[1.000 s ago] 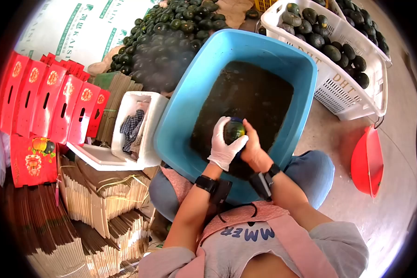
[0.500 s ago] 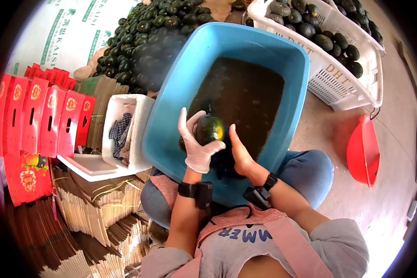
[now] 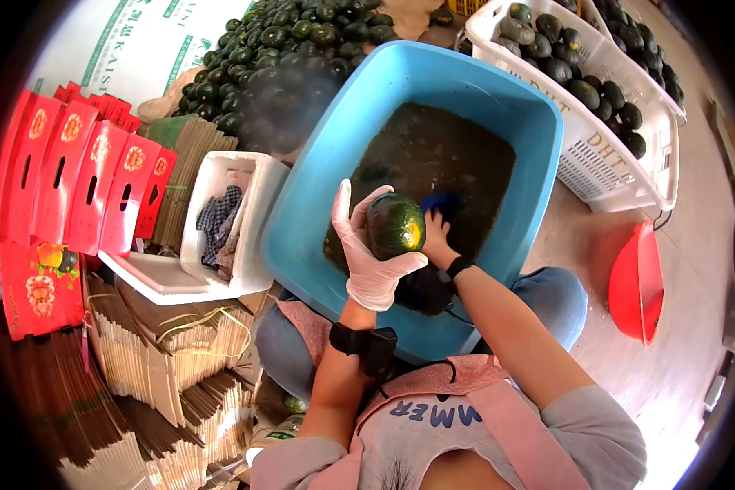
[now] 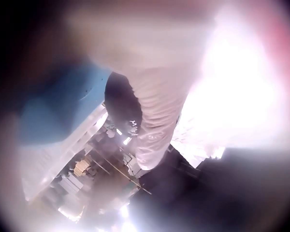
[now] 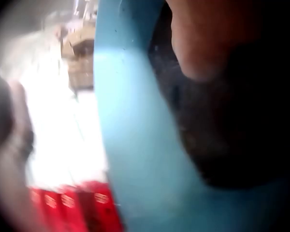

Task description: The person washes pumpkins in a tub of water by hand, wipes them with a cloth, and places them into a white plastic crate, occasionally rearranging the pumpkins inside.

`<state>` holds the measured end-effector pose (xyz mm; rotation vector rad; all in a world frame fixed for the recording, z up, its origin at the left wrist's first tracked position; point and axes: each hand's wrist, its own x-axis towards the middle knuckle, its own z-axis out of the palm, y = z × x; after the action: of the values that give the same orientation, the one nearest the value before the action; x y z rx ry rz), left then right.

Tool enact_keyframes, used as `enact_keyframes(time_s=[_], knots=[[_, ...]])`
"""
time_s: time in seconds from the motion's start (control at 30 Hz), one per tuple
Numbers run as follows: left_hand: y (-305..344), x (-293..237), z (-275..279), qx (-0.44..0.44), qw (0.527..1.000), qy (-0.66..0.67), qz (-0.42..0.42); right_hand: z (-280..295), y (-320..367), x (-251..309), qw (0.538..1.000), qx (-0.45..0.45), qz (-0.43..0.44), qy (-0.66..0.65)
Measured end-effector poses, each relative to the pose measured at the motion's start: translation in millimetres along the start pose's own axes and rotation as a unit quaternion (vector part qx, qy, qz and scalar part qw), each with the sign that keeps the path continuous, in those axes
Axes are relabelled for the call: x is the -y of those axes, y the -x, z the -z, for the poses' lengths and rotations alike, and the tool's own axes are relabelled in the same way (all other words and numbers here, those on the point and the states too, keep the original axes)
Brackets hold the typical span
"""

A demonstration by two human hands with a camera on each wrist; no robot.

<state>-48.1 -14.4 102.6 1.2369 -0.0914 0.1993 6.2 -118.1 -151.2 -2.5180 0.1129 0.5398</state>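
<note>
A round green squash [image 3: 396, 224] with a yellow patch is held over the basin by my white-gloved left hand [image 3: 371, 261], thumb and fingers spread round it. In the left wrist view the gloved thumb [image 4: 157, 125] lies along the squash's dark side [image 4: 122, 101]. My bare right hand [image 3: 439, 243] is low at the dark water [image 3: 465, 155], its fingers gripping a blue cloth-like piece [image 3: 443, 202] at the surface. One bare digit [image 5: 198, 53] shows over the water in the right wrist view. The blue basin [image 3: 302, 220] stands between my knees.
A big pile of green squashes [image 3: 302, 37] lies beyond the basin. White crates [image 3: 600, 163] of squashes and a red basin [image 3: 637, 286] stand right. To the left are a foam box [image 3: 261, 192] with checked cloth, red cartons [image 3: 82, 180] and stacked flat cardboard [image 3: 163, 351].
Both hands were together round the squash. The right hand has since drawn away and down to the water with the blue piece, while the left keeps the squash, now raised and turned.
</note>
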Motion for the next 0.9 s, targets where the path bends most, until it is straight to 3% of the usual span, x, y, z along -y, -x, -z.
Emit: enact_keyframes(time_s=[0.07,0.1,0.17,0.23,0.27,0.3,0.33,0.37,0.43,0.5,0.53,0.63,0.77,0.83,0.87,0.9], knots=[[-2,13,13,-0.012,0.999,0.051,-0.003,-42,6,-29,0.993,0.087,0.064,0.050],[-4,17,19,-0.017,0.995,0.100,0.000,-5,38,-5,0.984,0.169,-0.018,0.051],[-5,12,23,-0.013,0.992,0.124,0.019,0,56,-4,0.941,0.271,-0.001,0.202],[-2,14,30,-0.027,0.983,0.161,0.078,0,59,1,0.934,0.303,-0.015,0.190],[-6,10,29,-0.093,0.965,0.185,0.160,1,54,3,0.933,0.303,-0.016,0.194],[-9,16,36,-0.094,0.964,0.189,0.161,5,44,8,0.964,0.247,-0.091,-0.042],[-11,26,48,-0.084,0.930,0.314,0.172,9,34,11,0.933,0.172,-0.159,-0.274],[-15,32,54,-0.072,0.880,0.432,0.181,16,30,16,0.924,0.067,-0.165,-0.338],[-16,38,56,-0.115,0.877,0.420,0.202,47,25,27,0.897,0.010,-0.147,-0.416],[-12,49,60,-0.076,0.932,0.328,0.135,79,39,41,0.732,0.019,-0.154,-0.663],[-15,44,55,-0.073,0.931,0.334,0.125,95,52,44,0.643,0.066,-0.109,-0.755],[-9,56,67,-0.018,0.929,0.327,0.174,141,100,72,0.520,0.183,0.039,-0.833],[-3,40,56,-0.073,0.933,0.303,0.178,153,122,78,0.529,0.176,0.136,-0.819],[-7,35,55,-0.054,0.949,0.263,0.167,150,127,77,0.702,0.131,0.269,-0.646],[-8,31,54,-0.033,0.961,0.223,0.157,151,128,74,0.792,0.070,0.366,-0.485],[-8,27,52,-0.032,0.962,0.222,0.158,151,127,72,0.832,0.033,0.408,-0.375]])
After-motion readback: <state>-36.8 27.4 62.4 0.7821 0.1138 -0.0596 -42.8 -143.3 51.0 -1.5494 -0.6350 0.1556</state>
